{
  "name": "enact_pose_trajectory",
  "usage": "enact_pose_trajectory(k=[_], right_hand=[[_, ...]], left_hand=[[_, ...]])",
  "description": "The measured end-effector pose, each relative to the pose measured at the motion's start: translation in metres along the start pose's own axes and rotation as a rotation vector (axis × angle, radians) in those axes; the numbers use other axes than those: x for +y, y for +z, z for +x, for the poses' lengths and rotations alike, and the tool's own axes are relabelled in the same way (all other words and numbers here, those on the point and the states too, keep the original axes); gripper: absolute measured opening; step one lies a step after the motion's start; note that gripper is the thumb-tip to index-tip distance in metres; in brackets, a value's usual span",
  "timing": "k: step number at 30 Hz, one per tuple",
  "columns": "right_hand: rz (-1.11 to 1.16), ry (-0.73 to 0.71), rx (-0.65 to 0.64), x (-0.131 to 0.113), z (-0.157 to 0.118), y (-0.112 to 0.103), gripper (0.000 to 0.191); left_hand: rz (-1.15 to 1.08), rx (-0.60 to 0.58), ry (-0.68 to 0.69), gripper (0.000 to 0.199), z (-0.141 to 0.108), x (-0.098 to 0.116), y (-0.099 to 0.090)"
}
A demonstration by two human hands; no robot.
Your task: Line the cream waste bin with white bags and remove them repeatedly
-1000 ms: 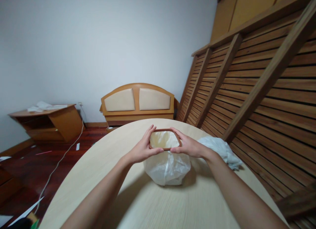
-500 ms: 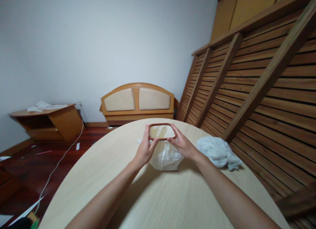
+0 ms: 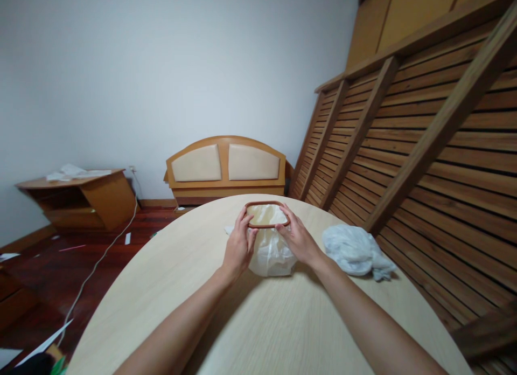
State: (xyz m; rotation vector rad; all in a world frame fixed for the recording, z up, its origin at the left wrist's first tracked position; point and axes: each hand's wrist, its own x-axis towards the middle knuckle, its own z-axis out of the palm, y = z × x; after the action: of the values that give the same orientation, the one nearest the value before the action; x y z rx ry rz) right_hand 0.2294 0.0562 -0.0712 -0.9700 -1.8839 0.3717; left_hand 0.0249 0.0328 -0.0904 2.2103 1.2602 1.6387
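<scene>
A brown rounded-rectangular ring (image 3: 264,226) sits at the top of a pale, bag-covered container on the table. The thin white plastic bag (image 3: 272,259) hangs below the ring and shows inside its opening too. What the container under the bag looks like is hidden. My left hand (image 3: 238,247) is closed on the ring's left end, fingers over the near left corner and thumb in front. At the right end, my right hand (image 3: 301,240) grips the ring, with the thumb on its near edge and fingers along the side.
A crumpled whitish plastic bag (image 3: 357,251) lies on the round pale wooden table (image 3: 161,289) at right. Slatted wooden panels (image 3: 404,175) lean beyond it. Behind stands a headboard (image 3: 224,186); a low cabinet (image 3: 100,200) and a white cable (image 3: 97,267) are at left.
My left hand's fingers have shifted from the ring's outer left side over its near left corner. The right hand keeps nearly the same hold.
</scene>
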Motion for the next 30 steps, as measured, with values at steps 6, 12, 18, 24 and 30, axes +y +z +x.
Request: enact_pose_trajectory(k=[6,12,18,24,30], right_hand=[[-0.023,0.055,-0.03,-0.008,-0.002,-0.003,0.076],[-0.074,0.141,0.005,-0.018,-0.032,0.001,0.08],[-0.084,0.248,-0.08,-0.007,-0.071,0.012,0.081],[-0.114,0.28,-0.173,0.015,-0.078,0.017,0.083],[-0.169,0.256,-0.147,0.018,-0.076,0.012,0.09]], left_hand=[[0.041,-0.111,-0.043,0.052,-0.002,0.011,-0.016],[0.039,-0.133,-0.234,0.076,-0.04,0.013,-0.026],[0.006,-0.252,-0.335,0.085,-0.064,0.001,-0.019],[0.075,-0.218,-0.297,0.075,-0.058,-0.003,-0.009],[0.147,-0.125,-0.249,0.1,-0.051,-0.019,-0.006]])
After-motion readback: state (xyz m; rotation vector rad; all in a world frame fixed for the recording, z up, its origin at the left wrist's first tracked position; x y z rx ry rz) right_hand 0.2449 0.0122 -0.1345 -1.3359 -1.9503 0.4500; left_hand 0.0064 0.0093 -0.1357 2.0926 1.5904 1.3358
